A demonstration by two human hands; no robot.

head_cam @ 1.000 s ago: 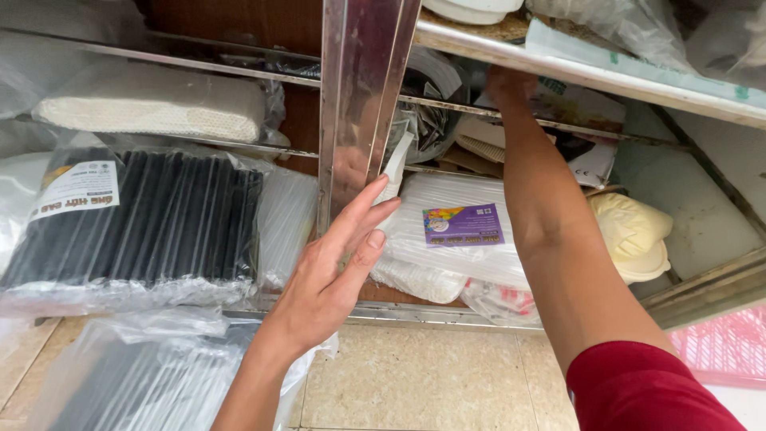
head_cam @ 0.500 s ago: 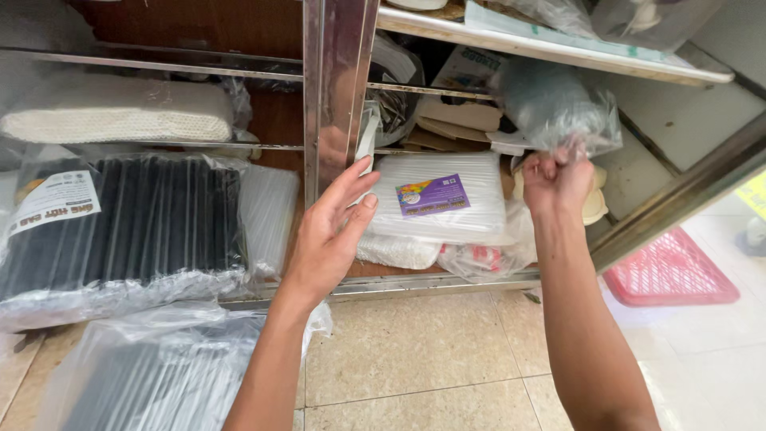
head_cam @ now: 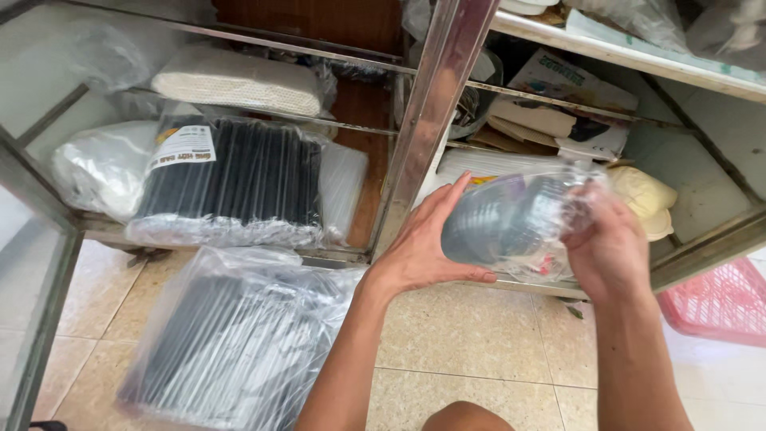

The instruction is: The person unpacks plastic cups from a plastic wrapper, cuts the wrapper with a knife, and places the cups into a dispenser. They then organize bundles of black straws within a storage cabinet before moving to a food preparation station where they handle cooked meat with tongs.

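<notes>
A tall stainless-steel shelf cabinet with wire shelves (head_cam: 435, 104) fills the upper half of the view, standing on a pale beige tiled floor (head_cam: 495, 343). On its lower left shelf lies a big clear plastic pack of black drinking straws (head_cam: 231, 187), with a white bagged bundle (head_cam: 100, 168) beside it and a flat cream-coloured woven pad (head_cam: 239, 80) on the shelf above; a second clear bag of dark straws (head_cam: 231, 335) lies on the floor below, leaning against the cabinet's bottom edge. At the far right, on the floor, sits the corner of a pink plastic basket (head_cam: 718, 303). In front of the right-hand shelf, just off its front rail, both hands hold a clear plastic bag packed with a stack of clear round lids (head_cam: 511, 219). The left hand (head_cam: 427, 243) cups the bag's rounded end from below, fingers spread and thumb under it; the right hand (head_cam: 610, 251) is closed around the bag's gathered neck. The film looks thin and slippery, so the stack could slide out of the open-palmed left hand if the right loosens, and the lids might spill onto the tiles or crack. The bag could also snag on the shelf rail and tear.
</notes>
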